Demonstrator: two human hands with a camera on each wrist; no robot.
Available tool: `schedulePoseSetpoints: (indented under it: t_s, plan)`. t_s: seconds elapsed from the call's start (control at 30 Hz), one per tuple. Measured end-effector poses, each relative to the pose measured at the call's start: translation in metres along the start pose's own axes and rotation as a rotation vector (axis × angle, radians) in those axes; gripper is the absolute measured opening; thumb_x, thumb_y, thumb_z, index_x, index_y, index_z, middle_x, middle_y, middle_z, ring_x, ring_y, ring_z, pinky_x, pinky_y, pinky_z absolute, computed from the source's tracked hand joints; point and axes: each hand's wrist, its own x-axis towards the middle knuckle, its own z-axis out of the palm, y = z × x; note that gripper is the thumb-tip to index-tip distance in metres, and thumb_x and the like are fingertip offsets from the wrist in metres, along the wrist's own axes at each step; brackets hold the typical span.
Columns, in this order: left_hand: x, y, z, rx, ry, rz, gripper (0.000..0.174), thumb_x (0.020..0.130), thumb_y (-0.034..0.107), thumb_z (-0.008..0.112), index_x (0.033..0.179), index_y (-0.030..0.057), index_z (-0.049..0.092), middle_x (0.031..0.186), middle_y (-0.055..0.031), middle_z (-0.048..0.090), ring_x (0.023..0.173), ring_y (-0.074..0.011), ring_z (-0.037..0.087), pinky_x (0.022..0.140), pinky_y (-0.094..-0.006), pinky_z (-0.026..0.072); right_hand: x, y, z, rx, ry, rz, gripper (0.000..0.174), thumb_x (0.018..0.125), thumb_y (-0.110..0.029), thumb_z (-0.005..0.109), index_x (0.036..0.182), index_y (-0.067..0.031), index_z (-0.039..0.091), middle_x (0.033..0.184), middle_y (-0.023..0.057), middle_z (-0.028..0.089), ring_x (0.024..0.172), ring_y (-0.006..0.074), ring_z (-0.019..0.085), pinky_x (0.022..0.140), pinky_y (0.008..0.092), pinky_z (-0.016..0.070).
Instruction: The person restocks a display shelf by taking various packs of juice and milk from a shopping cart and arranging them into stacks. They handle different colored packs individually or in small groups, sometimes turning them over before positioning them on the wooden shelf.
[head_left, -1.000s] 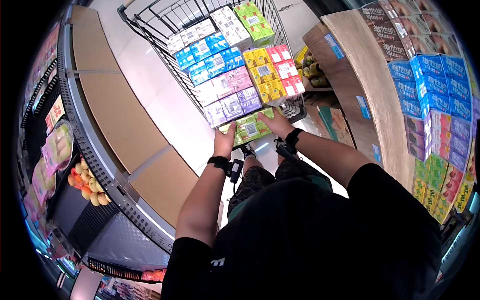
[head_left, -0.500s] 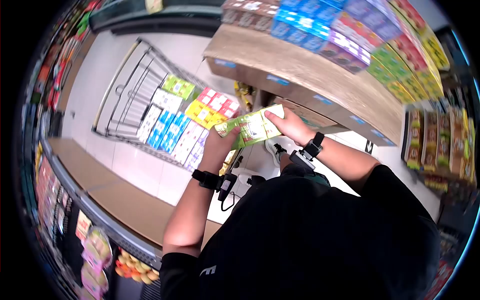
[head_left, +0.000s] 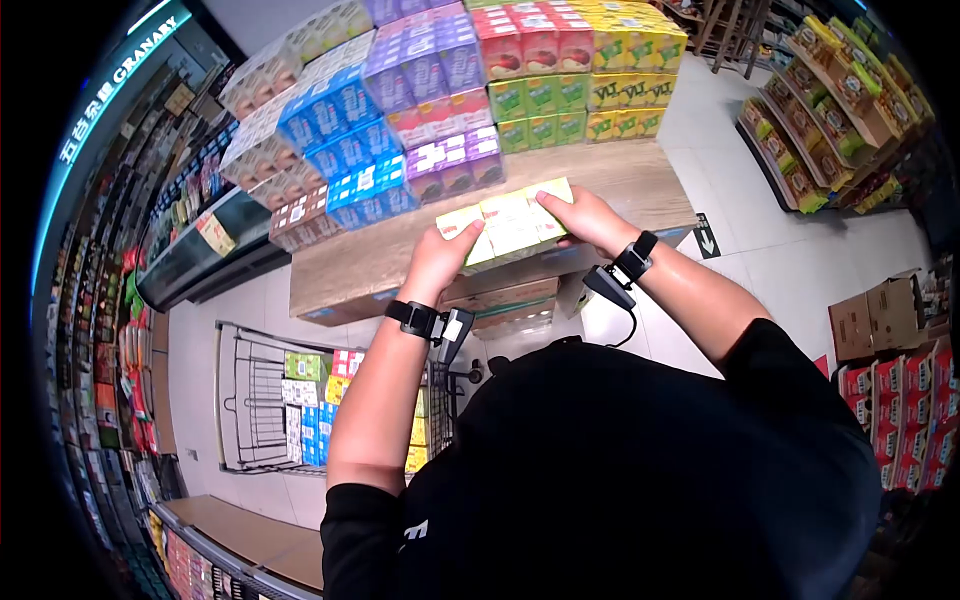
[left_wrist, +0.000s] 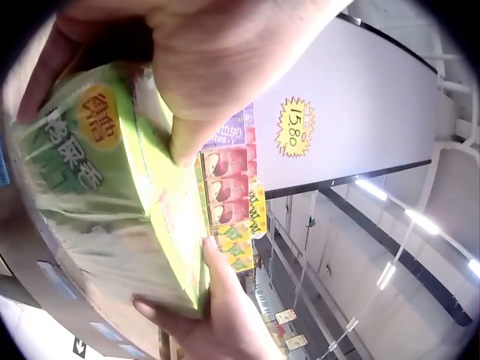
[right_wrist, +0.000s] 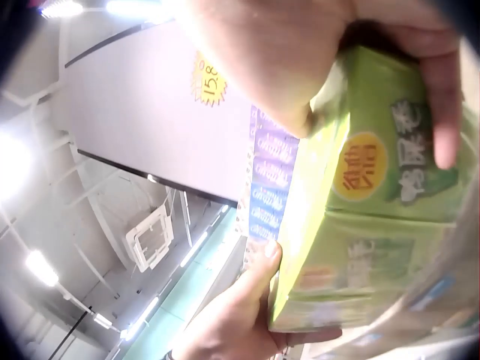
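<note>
A plastic-wrapped pack of light green drink cartons [head_left: 510,225] is held level in front of the body, over the front edge of a wooden display shelf [head_left: 640,185]. My left hand [head_left: 438,262] grips its left end, thumb on top; my right hand [head_left: 592,222] grips the right end the same way. In the left wrist view the green pack [left_wrist: 97,165] shows its printed side, with fingers wrapped round beneath. The right wrist view has the pack [right_wrist: 375,172] between both hands too.
Stacked blue packs [head_left: 370,190], purple, red, green packs [head_left: 540,112] and yellow ones stand on the shelf. A shopping cart [head_left: 262,400] with more packs is at lower left. Snack racks [head_left: 830,120] stand at right, cardboard boxes [head_left: 880,320] below them.
The view has turned from the cart to the display shelf. Both hands have lifted the green pack away from the cart and brought it to the shelf's front edge.
</note>
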Motion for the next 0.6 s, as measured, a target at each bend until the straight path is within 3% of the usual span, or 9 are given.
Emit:
schedulePoseSetpoints:
  t_s: [0.03,0.13,0.27,0.33,0.4,0.6]
  plan:
    - [0.010,0.013,0.017,0.117,0.009,-0.080,0.044,0.086,0.037,0.070,0.101,-0.0049,0.067,0.088,-0.0117,0.070,0.070,-0.0177,0.066,0.053,-0.0310,0.0505,0.008,0.006,-0.022,-0.008,0.009,0.014,0.045,0.094,-0.044,0.052,0.119,-0.0082,0.063,0.099,0.0053,0.067,0.076,0.0129,0.064,0.056,0.0262,0.0538]
    - [0.051,0.032,0.067,0.098,-0.048,-0.068,0.046,0.086,0.039,0.069,0.100,-0.0044,0.068,0.084,-0.0112,0.070,0.066,-0.0183,0.066,0.048,-0.0316,0.0499,0.021,0.021,-0.076,-0.004,0.050,0.055,0.045,0.094,-0.045,0.051,0.122,-0.0107,0.063,0.102,0.0052,0.066,0.076,0.0124,0.063,0.056,0.0253,0.0541]
    - [0.093,0.027,0.116,0.120,0.014,0.034,0.047,0.084,0.037,0.072,0.098,-0.0077,0.067,0.086,-0.0150,0.071,0.071,-0.0196,0.067,0.060,-0.0320,0.0506,0.033,0.030,-0.128,0.033,0.074,0.084,0.046,0.094,-0.046,0.051,0.122,-0.0114,0.062,0.107,0.0053,0.065,0.081,0.0118,0.062,0.055,0.0241,0.0538]
    - [0.100,0.040,0.133,0.106,-0.015,-0.015,0.049,0.083,0.037,0.073,0.093,-0.0101,0.067,0.084,-0.0169,0.071,0.069,-0.0209,0.067,0.060,-0.0328,0.0501,0.043,0.037,-0.147,0.046,0.087,0.112,0.045,0.094,-0.045,0.051,0.122,-0.0112,0.062,0.107,0.0054,0.065,0.081,0.0118,0.062,0.055,0.0236,0.0535]
    - [0.117,0.036,0.144,0.183,-0.080,-0.053,0.051,0.085,0.040,0.070,0.100,-0.0081,0.065,0.087,-0.0132,0.068,0.069,-0.0181,0.065,0.049,-0.0316,0.0523,0.050,0.047,-0.157,0.075,0.098,0.135,0.045,0.094,-0.045,0.052,0.122,-0.0110,0.063,0.108,0.0055,0.064,0.080,0.0118,0.062,0.055,0.0232,0.0531]
    - [0.162,0.027,0.157,0.259,-0.061,-0.037,0.046,0.084,0.038,0.072,0.098,-0.0064,0.067,0.084,-0.0097,0.067,0.063,-0.0154,0.063,0.047,-0.0297,0.0475,0.090,0.076,-0.168,0.143,0.116,0.154,0.047,0.094,-0.044,0.053,0.121,-0.0076,0.062,0.105,0.0073,0.064,0.076,0.0117,0.062,0.054,0.0236,0.0538]
